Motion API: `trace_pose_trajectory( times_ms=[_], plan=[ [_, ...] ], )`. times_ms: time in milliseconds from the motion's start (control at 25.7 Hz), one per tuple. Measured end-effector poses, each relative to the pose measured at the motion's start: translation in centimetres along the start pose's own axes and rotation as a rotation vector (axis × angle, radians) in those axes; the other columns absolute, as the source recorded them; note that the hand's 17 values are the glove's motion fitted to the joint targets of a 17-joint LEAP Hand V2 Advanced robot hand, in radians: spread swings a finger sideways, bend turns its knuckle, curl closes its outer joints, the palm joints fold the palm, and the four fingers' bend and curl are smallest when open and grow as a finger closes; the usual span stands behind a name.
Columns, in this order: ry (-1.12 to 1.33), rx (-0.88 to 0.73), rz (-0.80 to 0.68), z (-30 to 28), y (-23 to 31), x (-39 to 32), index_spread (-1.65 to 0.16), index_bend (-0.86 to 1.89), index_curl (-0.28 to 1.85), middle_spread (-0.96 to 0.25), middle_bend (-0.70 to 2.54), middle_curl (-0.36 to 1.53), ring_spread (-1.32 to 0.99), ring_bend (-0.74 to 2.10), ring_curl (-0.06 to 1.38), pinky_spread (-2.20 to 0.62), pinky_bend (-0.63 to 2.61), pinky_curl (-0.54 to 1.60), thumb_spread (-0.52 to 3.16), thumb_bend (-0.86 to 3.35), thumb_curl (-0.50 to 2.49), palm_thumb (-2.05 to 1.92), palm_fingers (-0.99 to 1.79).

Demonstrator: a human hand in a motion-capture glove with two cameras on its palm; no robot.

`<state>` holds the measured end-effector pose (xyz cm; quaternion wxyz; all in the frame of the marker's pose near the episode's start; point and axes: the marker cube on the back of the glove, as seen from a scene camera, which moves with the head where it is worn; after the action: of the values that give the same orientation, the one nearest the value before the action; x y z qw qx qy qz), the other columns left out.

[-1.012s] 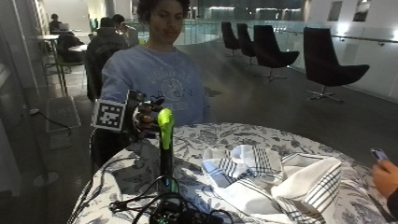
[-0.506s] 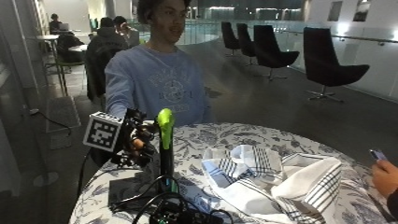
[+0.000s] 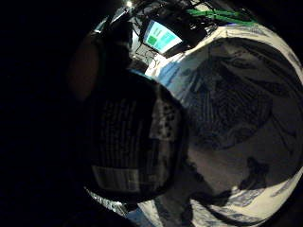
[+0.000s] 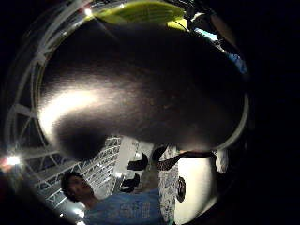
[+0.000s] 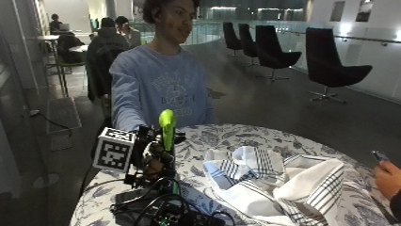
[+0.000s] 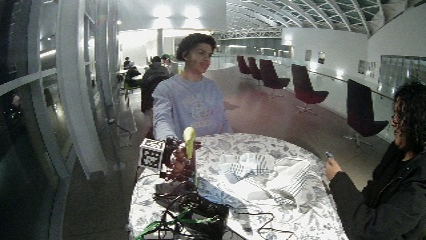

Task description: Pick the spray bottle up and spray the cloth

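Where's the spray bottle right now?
In the outside view the spray bottle stands upright on the table, near the edge on the person's right, with the gloved right hand around its body; the striped cloth lies beside it.

spray bottle [image 5: 166, 141] on table [image 5: 251, 139], cloth [image 5: 276, 181] beside it

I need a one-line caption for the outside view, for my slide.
Gloved right hand grips the dark spray bottle with green trigger beside the crumpled white striped cloth.

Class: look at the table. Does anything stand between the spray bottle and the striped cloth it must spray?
Nothing visible does. The spray bottle, at the gloved right hand, faces bare patterned tablecloth before the cloth.
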<state>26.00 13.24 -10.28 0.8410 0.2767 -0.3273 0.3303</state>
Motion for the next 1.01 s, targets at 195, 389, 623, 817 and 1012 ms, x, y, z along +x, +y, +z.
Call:
trace_pose_trajectory(
  times_ms=[195,389,623,817,1012],
  plan=[
    [0.013,0.032,-0.008,0.4,0.1,0.3,-0.33,0.21,0.26,-0.03,0.31,0.41,0.02,0.36,0.33,0.23,0.16,0.33,1.09,0.0,0.38,0.78,0.75],
    [0.022,0.05,-0.036,0.3,-0.1,0.5,-0.27,0.31,0.32,-0.04,0.36,0.42,0.01,0.36,0.33,0.23,0.07,0.26,1.01,0.03,0.44,0.88,0.9],
    [0.045,0.038,-0.071,0.0,-0.4,0.1,-0.24,0.29,0.37,-0.05,0.37,0.44,0.0,0.43,0.36,0.24,0.1,0.23,0.89,0.01,0.49,0.94,0.96],
    [0.044,-0.137,-0.099,-0.1,0.0,-2.2,-0.22,0.29,0.4,-0.06,0.36,0.44,0.0,0.45,0.37,0.25,0.11,0.21,0.82,-0.02,0.53,0.95,1.02],
    [-0.002,-0.368,-0.073,0.9,1.5,-6.8,-0.2,0.26,0.42,-0.06,0.36,0.45,-0.01,0.46,0.38,0.25,0.12,0.2,0.77,-0.03,0.55,0.95,1.04]
  ],
)
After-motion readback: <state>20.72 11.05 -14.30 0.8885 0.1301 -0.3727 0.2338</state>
